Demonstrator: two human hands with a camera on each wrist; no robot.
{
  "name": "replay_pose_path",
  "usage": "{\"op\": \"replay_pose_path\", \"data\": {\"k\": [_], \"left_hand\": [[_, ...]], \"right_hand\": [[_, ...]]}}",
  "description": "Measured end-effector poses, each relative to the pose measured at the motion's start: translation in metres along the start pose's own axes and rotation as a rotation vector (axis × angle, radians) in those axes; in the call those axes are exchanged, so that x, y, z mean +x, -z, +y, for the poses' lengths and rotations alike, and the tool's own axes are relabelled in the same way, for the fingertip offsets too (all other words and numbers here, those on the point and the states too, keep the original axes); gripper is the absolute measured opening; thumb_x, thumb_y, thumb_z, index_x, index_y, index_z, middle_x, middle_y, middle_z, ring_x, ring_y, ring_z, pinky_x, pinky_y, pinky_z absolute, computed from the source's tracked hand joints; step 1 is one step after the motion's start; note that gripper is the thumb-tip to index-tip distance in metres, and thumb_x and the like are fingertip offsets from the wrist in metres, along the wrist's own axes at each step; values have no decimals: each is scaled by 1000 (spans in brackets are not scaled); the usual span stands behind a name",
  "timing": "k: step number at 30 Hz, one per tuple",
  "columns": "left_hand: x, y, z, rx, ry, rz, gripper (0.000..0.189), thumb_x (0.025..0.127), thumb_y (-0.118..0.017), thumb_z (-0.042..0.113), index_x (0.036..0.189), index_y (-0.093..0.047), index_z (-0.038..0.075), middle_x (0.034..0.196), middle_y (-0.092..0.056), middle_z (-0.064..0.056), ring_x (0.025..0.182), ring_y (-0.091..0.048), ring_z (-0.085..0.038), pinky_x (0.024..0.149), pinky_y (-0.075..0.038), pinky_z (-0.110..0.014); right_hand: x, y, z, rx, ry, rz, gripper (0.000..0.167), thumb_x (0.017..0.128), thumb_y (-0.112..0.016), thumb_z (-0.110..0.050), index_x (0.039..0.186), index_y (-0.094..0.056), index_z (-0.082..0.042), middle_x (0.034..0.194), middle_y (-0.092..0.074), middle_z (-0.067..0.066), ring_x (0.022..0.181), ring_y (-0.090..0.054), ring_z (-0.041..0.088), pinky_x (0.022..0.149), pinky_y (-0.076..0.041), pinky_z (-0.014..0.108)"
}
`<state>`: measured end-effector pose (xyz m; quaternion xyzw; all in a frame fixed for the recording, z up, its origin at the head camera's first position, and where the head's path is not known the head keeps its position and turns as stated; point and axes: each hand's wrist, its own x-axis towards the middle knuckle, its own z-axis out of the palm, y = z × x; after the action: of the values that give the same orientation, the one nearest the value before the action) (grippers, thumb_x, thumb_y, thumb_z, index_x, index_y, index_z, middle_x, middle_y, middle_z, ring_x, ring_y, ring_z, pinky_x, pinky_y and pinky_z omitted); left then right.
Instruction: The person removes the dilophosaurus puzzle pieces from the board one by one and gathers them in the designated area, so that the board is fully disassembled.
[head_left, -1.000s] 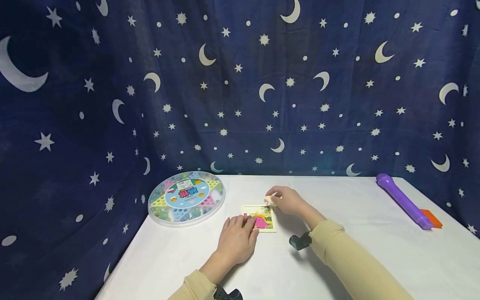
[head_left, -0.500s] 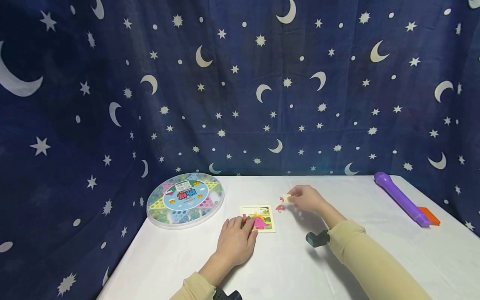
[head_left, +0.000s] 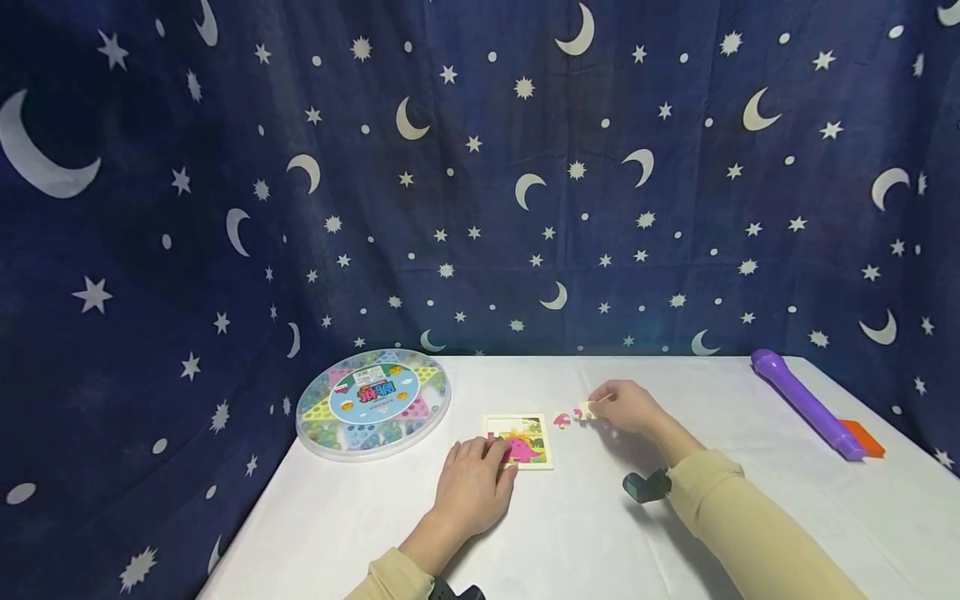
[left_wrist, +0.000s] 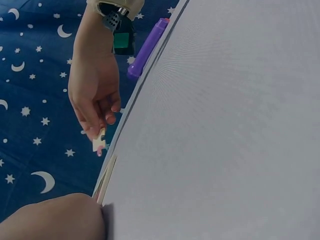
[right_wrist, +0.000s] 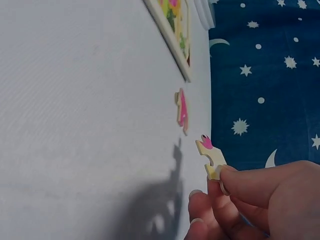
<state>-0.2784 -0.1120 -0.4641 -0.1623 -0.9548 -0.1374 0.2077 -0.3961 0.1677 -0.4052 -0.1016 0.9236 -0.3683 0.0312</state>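
My left hand (head_left: 472, 487) lies over the lower left of a small framed jigsaw puzzle (head_left: 528, 465), its fingers relaxed on the pink dinosaur picture. A pale patch shows in the puzzle's upper part. To the right, my right hand (head_left: 626, 407) pinches a cream jigsaw piece (right_wrist: 215, 159) with a pink tip between thumb and fingers. That piece is tilted, and the hand's shadow falls on the table beside it. A second jigsaw piece (head_left: 562, 420), mostly pink, lies between the frame and my right hand. The left wrist view shows part of my left hand (left_wrist: 55, 217) at its lower edge.
A round Chinese checkers box (head_left: 373, 404) with coloured marbles sits at the back left. At the right edge lie a purple toy microphone (head_left: 808, 404) and an orange flat piece (head_left: 866, 437). A dark blue curtain (head_left: 480, 183) hangs behind the white table (head_left: 577, 533).
My right hand has drawn away from the puzzle's upper right corner to the right, carrying the jigsaw piece. The pink piece on the table has come into sight. My left hand stays in place.
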Motion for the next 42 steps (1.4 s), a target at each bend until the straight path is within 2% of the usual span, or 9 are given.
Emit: {"op": "replay_pose_path", "data": {"k": [7,15,18,22,25,28,33,42], "left_hand": [[-1,-2,-1,-4,-6,20,37,103,-55,37,130,-68,14,125,-64,-10,126,-55,-29,110,-38,-58],[-2,-3,-2,-3,-4,38,36,102,-58,36,128,-69,15,123,-65,-11,124,-57,-29,109,-39,-58],[-2,-4,-3,3,-4,36,36,101,-59,36,127,-70,15,123,-65,-11,123,-58,-29,109,-39,-58],[-2,-5,-3,5,-5,35,35,101,-59,36,127,-70,15,123,-65,-10,123,-57,-28,109,-39,-57],[-2,-5,-4,9,-8,39,35,101,-58,37,127,-70,16,123,-65,-9,123,-57,-27,109,-39,-56],[-2,-5,-4,10,-8,39,35,101,-58,37,127,-70,16,124,-65,-9,123,-57,-27,109,-40,-56],[-1,-5,-3,8,-5,37,35,101,-58,36,127,-70,16,124,-65,-9,124,-57,-28,109,-40,-56],[0,-6,-5,4,-7,36,34,101,-59,37,126,-70,16,124,-65,-9,123,-58,-28,109,-40,-56]], "right_hand": [[-2,-2,8,-10,-26,15,20,95,-66,-16,107,-69,1,73,-63,6,63,-57,19,57,-45,32],[-4,-8,11,4,-55,23,20,96,-66,-15,108,-67,1,81,-66,7,67,-61,20,57,-50,32],[-5,-10,11,-52,-25,57,20,94,-68,-15,107,-66,1,82,-66,7,64,-61,19,58,-50,33],[-5,-14,9,-182,22,125,18,91,-73,-15,101,-67,-1,86,-68,9,73,-64,24,70,-53,43],[-4,-16,7,-252,11,134,19,90,-75,-17,100,-67,-3,89,-68,9,84,-64,28,81,-54,50],[-2,-17,6,-286,-17,114,20,91,-76,-17,102,-67,-3,90,-67,9,84,-63,28,82,-54,50],[0,-19,0,-309,-17,117,17,92,-74,-17,102,-68,-4,94,-68,10,88,-63,29,84,-53,52],[1,-37,-30,-298,49,104,13,92,-74,-19,97,-69,-8,94,-69,5,91,-64,27,87,-53,51]]}}
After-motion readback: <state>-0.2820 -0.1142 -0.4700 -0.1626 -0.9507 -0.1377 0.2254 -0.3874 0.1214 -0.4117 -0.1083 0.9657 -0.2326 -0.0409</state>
